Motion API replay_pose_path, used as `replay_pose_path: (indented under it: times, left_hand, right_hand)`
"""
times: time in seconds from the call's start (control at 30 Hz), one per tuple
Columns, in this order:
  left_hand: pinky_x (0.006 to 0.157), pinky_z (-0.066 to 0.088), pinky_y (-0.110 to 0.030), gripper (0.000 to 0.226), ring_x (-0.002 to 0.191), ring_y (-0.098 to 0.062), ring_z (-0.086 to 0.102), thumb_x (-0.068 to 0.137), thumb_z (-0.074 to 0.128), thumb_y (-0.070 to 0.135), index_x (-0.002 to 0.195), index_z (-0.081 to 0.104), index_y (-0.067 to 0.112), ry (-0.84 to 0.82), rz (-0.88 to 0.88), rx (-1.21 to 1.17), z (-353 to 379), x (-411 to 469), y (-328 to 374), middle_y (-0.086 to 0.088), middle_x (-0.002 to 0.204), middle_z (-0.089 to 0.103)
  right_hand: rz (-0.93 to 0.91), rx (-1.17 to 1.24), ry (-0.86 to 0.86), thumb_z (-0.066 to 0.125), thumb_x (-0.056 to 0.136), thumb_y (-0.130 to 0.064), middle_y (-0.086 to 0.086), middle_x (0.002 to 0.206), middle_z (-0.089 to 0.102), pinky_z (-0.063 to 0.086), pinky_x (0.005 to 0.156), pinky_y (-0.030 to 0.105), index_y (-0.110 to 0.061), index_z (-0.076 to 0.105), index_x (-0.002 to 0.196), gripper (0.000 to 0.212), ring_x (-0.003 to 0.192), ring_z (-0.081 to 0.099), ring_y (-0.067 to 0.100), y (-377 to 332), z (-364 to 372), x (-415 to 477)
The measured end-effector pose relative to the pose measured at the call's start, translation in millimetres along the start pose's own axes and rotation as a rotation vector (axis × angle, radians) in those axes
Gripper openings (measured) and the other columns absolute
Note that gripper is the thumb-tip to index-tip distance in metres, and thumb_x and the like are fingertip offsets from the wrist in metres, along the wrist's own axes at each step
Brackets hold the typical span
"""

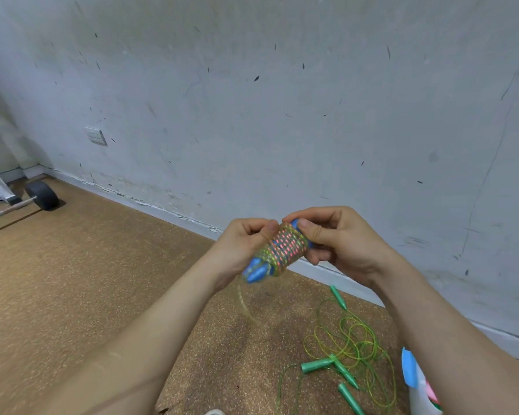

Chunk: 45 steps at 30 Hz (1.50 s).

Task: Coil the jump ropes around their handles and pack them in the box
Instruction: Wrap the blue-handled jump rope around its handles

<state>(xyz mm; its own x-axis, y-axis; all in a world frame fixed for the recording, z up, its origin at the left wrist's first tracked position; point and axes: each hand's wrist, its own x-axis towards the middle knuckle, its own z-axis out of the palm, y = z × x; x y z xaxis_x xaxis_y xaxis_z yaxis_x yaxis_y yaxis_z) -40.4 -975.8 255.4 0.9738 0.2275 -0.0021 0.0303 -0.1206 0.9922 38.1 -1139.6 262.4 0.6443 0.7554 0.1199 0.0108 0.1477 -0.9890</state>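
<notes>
One blue-handled rope bundle (282, 250) is being held mid-air | left hand (243, 244) pinching coils, right hand (339, 244) gripping far end | finishing coil; next likely tucking loose tail (244, 304) | green ropes (346, 345) lying near right

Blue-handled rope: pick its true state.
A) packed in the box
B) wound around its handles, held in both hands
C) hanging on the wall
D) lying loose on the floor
B: the rope is wrapped round its blue handles, gripped midair by the left hand and right hand.
</notes>
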Motion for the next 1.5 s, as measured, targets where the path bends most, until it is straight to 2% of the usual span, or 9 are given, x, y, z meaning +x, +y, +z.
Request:
replay_pose_path:
  times: [0.13,0.4,0.63,0.73,0.83,1.03,1.17,1.33,1.5]
  left_hand:
    - [0.048,0.045,-0.017,0.035,0.042,0.001,0.053,0.095,0.047,-0.001,0.068,0.061,0.014,-0.059,-0.056,0.068,14.0,-2.8,-8.5,0.01,0.047,0.059]
    - [0.036,0.042,-0.016,0.033,0.038,-0.014,0.054,0.097,0.039,0.017,0.068,0.051,0.007,0.156,-0.322,-0.677,59.6,-11.2,-9.6,-0.005,0.046,0.053]
    - [0.075,0.053,-0.035,0.026,0.08,-0.026,0.068,0.099,0.047,0.022,0.095,0.065,0.004,0.33,-0.213,-0.494,46.9,3.1,-17.1,-0.014,0.083,0.069]
    - [0.05,0.051,-0.023,0.03,0.052,-0.016,0.064,0.1,0.046,0.019,0.08,0.061,0.004,0.253,-0.288,-0.45,45.9,-1.2,-10.3,-0.006,0.057,0.065]
    - [0.033,0.039,-0.016,0.036,0.031,-0.011,0.051,0.1,0.047,0.019,0.066,0.049,0.006,0.295,-0.281,-0.491,46.2,-2.1,-1.0,-0.001,0.036,0.048]
    - [0.054,0.038,-0.028,0.036,0.053,-0.017,0.04,0.101,0.042,0.027,0.066,0.041,0.016,0.5,-0.078,-0.323,29.2,14.0,-2.7,-0.002,0.059,0.037]
    - [0.06,0.035,-0.032,0.039,0.057,-0.018,0.039,0.1,0.04,0.032,0.064,0.039,0.016,0.635,0.057,-0.125,20.8,19.9,-7.6,0.002,0.059,0.039]
    - [0.058,0.034,-0.032,0.038,0.056,-0.014,0.038,0.1,0.041,0.033,0.065,0.04,0.017,0.664,0.1,-0.078,23.5,21.9,-15.6,0.004,0.06,0.04]
    - [0.041,0.029,-0.022,0.036,0.048,-0.012,0.036,0.102,0.04,0.029,0.067,0.042,0.017,0.508,0.025,-0.233,15.1,25.5,-13.8,0.0,0.059,0.04]
  right_hand:
    - [-0.021,0.248,0.126,0.052,0.091,0.001,0.006,0.055,0.054,0.037,0.039,0.015,0.003,0.064,0.084,0.015,0.039,0.046,0.01,-4.9,5.6,-0.1]
    - [-0.143,0.043,0.447,0.056,0.09,0.001,-0.01,0.063,0.064,0.047,0.065,0.018,-0.018,0.067,0.066,0.032,0.065,0.058,0.005,33.6,47.5,8.8]
    - [-0.301,-0.215,0.563,0.07,0.085,-0.015,0.002,0.076,0.064,0.049,0.072,0.028,-0.031,0.069,0.07,0.021,0.072,0.059,0.01,49.4,44.3,12.0]
    - [-0.316,-0.366,0.61,0.074,0.082,-0.022,-0.003,0.086,0.048,0.038,0.071,0.012,-0.035,0.067,0.081,0.015,0.073,0.049,0.001,45.1,43.8,12.8]
    - [-0.209,-0.569,0.586,0.066,0.086,-0.039,-0.006,0.096,0.041,0.036,0.069,0.015,-0.03,0.05,0.1,0.023,0.077,0.046,-0.003,40.8,45.8,10.8]
    - [-0.078,-0.714,0.474,0.052,0.087,-0.056,0.002,0.102,0.05,0.045,0.077,0.033,-0.024,0.053,0.109,0.039,0.085,0.056,0.02,10.7,45.1,0.6]
    - [0.109,-0.672,0.152,0.081,0.07,-0.043,-0.004,0.082,0.069,0.053,0.075,0.033,-0.028,0.056,0.116,0.054,0.075,0.067,0.011,-1.6,42.9,-7.4]
    - [0.119,-0.561,0.164,0.082,0.069,-0.026,-0.001,0.083,0.074,0.056,0.082,0.044,-0.029,0.058,0.117,0.054,0.077,0.071,0.013,8.5,43.8,-6.2]
    - [0.174,-0.193,0.236,0.067,0.081,-0.001,0.01,0.08,0.073,0.057,0.063,0.036,-0.022,0.068,0.094,0.025,0.068,0.069,0.024,9.9,41.1,-5.4]
